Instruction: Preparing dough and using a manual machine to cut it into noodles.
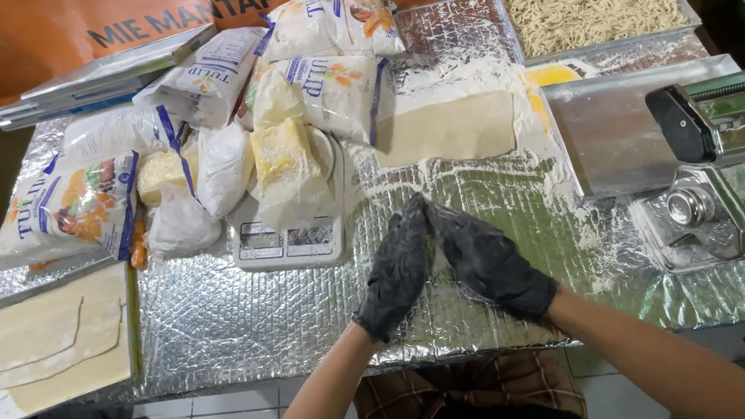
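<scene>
both hands are seen in black gloves, raised just above the foil-covered table [245, 329]. the left hand [396, 271] and the right hand [487, 262] are pressed together at the fingertips, with the palms angled toward each other and the wrists spread apart, so that a peak is formed pointing away from the body. the fingers are held straight and flat; nothing is gripped by either hand, and both are kept unclenched. the bare forearms are extended inward from the lower edge of the view, meeting over the middle of the table.

a flat dough sheet [448, 129] is laid on a floured patch beyond the hands, well apart from them. a digital scale [289, 242] is set to the left of the hands, with a clear bag of yellowish dough [284, 168] on it. flour bags [329, 87] are piled behind. a tray of cut noodles [591, 2] is placed at the far right, and a metal pasta machine [718, 167] is stood at the right edge. a tray of folded dough sheets [39, 345] is found at the near left.
</scene>
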